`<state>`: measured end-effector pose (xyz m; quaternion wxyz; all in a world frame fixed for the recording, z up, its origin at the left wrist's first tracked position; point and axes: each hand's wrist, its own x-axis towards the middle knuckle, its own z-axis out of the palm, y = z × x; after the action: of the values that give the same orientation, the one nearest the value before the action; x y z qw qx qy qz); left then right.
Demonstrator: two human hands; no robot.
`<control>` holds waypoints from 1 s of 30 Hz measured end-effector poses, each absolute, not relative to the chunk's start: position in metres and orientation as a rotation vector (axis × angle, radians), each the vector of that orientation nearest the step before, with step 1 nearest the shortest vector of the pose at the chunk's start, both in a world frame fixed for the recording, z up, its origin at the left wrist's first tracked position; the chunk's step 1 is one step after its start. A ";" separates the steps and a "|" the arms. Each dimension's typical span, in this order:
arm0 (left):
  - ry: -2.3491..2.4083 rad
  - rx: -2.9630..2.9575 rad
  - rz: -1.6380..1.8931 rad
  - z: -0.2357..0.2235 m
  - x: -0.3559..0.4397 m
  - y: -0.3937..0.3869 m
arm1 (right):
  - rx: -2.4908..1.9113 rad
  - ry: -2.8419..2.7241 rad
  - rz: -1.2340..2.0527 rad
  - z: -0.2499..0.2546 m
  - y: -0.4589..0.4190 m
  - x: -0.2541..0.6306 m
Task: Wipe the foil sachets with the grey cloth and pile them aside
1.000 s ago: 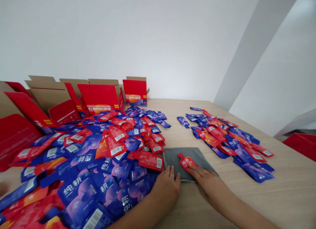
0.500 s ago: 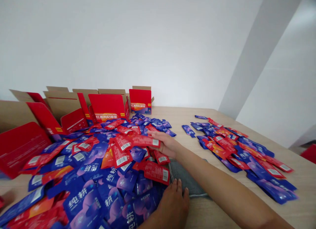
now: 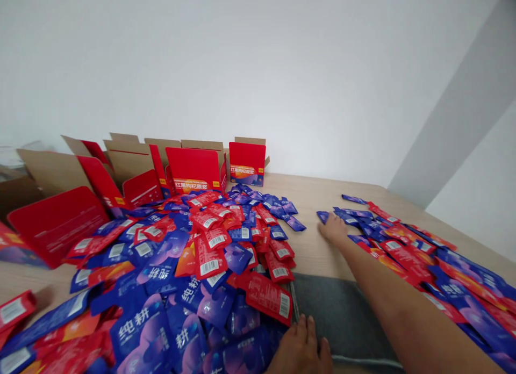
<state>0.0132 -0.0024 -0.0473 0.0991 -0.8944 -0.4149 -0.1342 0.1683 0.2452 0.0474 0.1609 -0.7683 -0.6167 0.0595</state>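
your right hand [image 3: 334,230] lies flat, fingers pressed together, on the blue sachet [image 3: 323,216] at their tips, so press lightly and slide it clear of the right pile [image 3: 407,245]; your left hand [image 3: 303,348] rests, fingers loosely spread, on the grey cloth [image 3: 342,315].

Background stock — cartons, table, walls

Row of open red cartons [image 3: 193,170] with brown cardboard flaps raised, standing along the far left of the wooden table [image 3: 310,188]; the last red carton [image 3: 246,162] stands at the right end of the row, its front printed with white characters over a blue-and-orange band. One flattened red panel [image 3: 56,223] leans at the near left — tilted, not upright. Plain white wall [image 3: 242,67] behind; a grey slanted beam [image 3: 455,127] crosses the right side.
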 end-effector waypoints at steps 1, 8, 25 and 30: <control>-1.267 -2.623 -0.411 -0.052 0.014 -0.001 | -2.229 -1.795 0.158 0.045 0.248 0.175; -1.066 -2.637 -0.313 -0.033 0.010 -0.006 | -2.201 -2.133 0.041 0.040 0.239 0.165; -1.183 -2.760 -0.104 0.018 0.003 -0.026 | -1.257 -2.558 -0.140 0.095 0.076 0.179; -1.214 -2.737 -0.144 0.020 0.002 -0.026 | -1.192 -2.479 -0.163 0.061 0.043 0.181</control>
<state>0.0023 -0.0256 0.0200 0.0719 -0.9107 -0.4039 -0.0479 0.1807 0.0430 0.0606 0.1918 -0.4246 -0.8829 -0.0580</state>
